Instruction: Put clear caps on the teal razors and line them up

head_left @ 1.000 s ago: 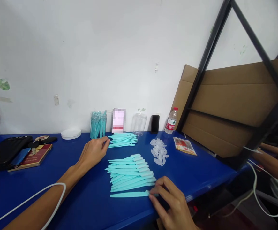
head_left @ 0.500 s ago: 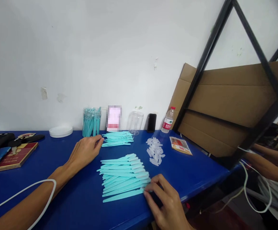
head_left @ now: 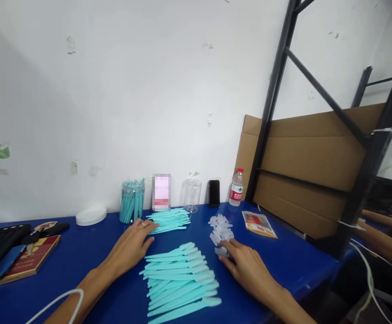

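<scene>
My left hand (head_left: 133, 243) rests at the left end of the far pile of teal plastic sticks (head_left: 172, 220), its fingers stretched forward and thumb apart. A ring shows on one finger. My right hand (head_left: 246, 265) reaches over the near edge of a heap of small translucent white plastic pieces (head_left: 221, 229). Its index finger and thumb are apart at the closest pieces, with a gap between them. Nearer me, between the hands, lies a fanned row of teal sticks with paler, broader right ends (head_left: 182, 281).
Along the wall stand a jar of teal sticks (head_left: 132, 202), a pink-white screen (head_left: 162, 191), a clear jar (head_left: 192, 195), a black phone (head_left: 214, 193) and a water bottle (head_left: 236, 188). A white lid (head_left: 91, 216), red book (head_left: 30, 261) and packet (head_left: 259, 224) lie around. Another person's arm (head_left: 385, 243) shows right.
My right hand has left the near row's lowest stick and moved forward and right to the translucent pieces. My left hand's fingers have straightened over the far pile. The camera has tilted up.
</scene>
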`<act>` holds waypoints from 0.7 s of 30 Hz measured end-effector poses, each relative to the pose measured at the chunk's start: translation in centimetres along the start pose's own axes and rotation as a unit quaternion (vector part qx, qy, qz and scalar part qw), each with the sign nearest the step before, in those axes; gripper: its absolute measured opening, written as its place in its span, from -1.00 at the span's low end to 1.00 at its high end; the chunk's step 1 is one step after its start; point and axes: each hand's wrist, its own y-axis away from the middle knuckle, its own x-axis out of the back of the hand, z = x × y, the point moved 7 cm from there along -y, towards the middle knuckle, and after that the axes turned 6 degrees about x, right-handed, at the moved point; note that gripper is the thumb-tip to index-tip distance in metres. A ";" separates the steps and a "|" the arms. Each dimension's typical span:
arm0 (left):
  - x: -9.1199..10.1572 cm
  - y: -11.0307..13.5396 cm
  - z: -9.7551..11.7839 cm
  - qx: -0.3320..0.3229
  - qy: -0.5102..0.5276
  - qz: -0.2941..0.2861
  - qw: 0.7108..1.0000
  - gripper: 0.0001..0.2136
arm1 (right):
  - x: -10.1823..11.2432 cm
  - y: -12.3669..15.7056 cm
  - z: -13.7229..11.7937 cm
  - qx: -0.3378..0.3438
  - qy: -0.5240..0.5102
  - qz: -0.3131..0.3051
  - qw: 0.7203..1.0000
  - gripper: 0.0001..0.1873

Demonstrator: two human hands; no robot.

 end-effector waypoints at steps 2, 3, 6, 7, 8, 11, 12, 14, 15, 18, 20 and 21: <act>-0.5 0.1 -0.1 -0.009 -0.002 -0.015 1.000 -0.71 | -0.6 -1.2 -0.3 0.020 0.036 -0.030 0.999 -0.85; -0.6 0.2 -0.2 -0.007 -0.003 -0.018 1.000 -0.71 | -0.8 -1.8 -0.5 0.031 0.053 -0.038 0.997 -0.84; -0.6 0.1 -0.5 0.007 -0.009 -0.024 1.000 -0.72 | -1.1 -3.4 -1.3 0.072 0.100 -0.040 0.992 -0.82; -0.6 0.1 -0.5 0.011 -0.011 -0.026 1.000 -0.72 | -1.2 -3.8 -1.7 0.087 0.111 -0.040 0.989 -0.81; -0.7 0.0 -0.6 0.016 -0.016 -0.028 0.999 -0.71 | -1.4 -4.1 -2.0 0.099 0.118 -0.043 0.987 -0.80; -1.1 -0.3 -0.5 0.030 -0.035 -0.030 0.998 -0.67 | -1.7 -4.6 -2.3 0.112 0.117 -0.060 0.985 -0.76; -1.2 -0.4 -0.5 0.033 -0.044 -0.029 0.998 -0.67 | -1.7 -4.7 -2.2 0.109 0.110 -0.062 0.986 -0.77; -1.4 -0.6 -0.3 0.033 -0.060 -0.027 0.997 -0.71 | -1.2 -5.1 -1.6 0.093 0.083 -0.057 0.991 -0.80; -1.5 -0.7 -0.2 0.030 -0.067 -0.027 0.997 -0.74 | -0.8 -5.5 -1.2 0.080 0.064 -0.051 0.993 -0.82; -1.6 -0.8 0.1 0.027 -0.082 -0.028 0.996 -0.77 | 0.6 -7.5 0.1 0.035 -0.011 -0.030 0.999 -0.84; -1.5 -0.9 0.1 0.030 -0.086 -0.027 0.995 -0.78 | 1.1 -9.5 0.5 0.021 -0.070 -0.005 0.997 -0.86; -1.4 -0.9 0.2 0.031 -0.086 -0.026 0.995 -0.78 | 1.2 -10.7 0.4 0.021 -0.104 0.001 0.994 -0.86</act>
